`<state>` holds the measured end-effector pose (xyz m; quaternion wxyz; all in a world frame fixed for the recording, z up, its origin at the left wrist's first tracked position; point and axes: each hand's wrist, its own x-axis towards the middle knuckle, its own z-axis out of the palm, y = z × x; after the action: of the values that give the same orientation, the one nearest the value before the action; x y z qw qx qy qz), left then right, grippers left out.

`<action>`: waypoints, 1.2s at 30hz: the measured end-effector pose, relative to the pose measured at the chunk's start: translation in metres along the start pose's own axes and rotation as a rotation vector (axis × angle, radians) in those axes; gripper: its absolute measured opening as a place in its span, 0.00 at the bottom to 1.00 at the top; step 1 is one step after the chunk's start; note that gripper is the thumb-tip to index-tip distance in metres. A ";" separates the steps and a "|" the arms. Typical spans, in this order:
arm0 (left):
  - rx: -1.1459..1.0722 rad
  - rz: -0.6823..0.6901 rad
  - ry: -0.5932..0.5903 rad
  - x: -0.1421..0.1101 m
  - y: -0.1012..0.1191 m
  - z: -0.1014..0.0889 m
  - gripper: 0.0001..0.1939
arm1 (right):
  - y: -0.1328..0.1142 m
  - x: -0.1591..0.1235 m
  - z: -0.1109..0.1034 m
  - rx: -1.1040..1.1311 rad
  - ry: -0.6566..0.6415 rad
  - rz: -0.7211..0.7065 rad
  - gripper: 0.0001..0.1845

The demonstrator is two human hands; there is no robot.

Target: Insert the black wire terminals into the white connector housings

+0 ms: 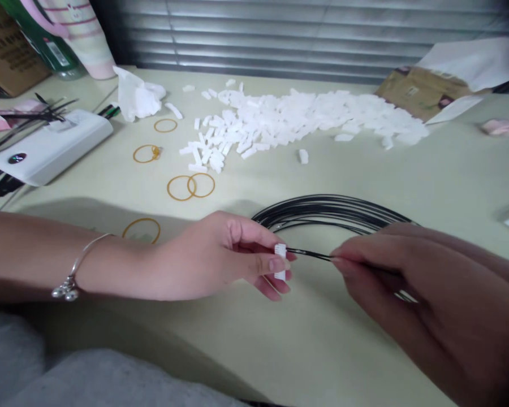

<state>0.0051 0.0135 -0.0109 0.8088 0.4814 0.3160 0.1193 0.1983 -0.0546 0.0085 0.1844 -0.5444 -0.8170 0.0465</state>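
Over desk | left hand: white connector upright | right hand: black wire leftward

The head-worn view looks forward and down, close over the left hand and right hand.

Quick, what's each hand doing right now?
Left hand: closed, pinching a white plastic connector.
Right hand: closed, pinching a black wire.
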 end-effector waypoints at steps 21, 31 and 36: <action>0.029 -0.012 -0.007 0.002 -0.001 -0.002 0.04 | 0.004 0.006 0.005 -0.003 -0.035 -0.088 0.07; 0.051 -0.019 0.006 0.001 -0.001 -0.002 0.04 | 0.001 0.001 0.002 -0.023 -0.034 -0.073 0.08; 0.072 -0.007 -0.005 0.000 -0.002 -0.002 0.04 | -0.005 -0.001 0.000 -0.027 -0.092 0.036 0.13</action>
<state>0.0035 0.0143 -0.0131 0.7921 0.5094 0.3197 0.1038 0.1942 -0.0575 0.0100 0.1385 -0.5585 -0.8154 0.0638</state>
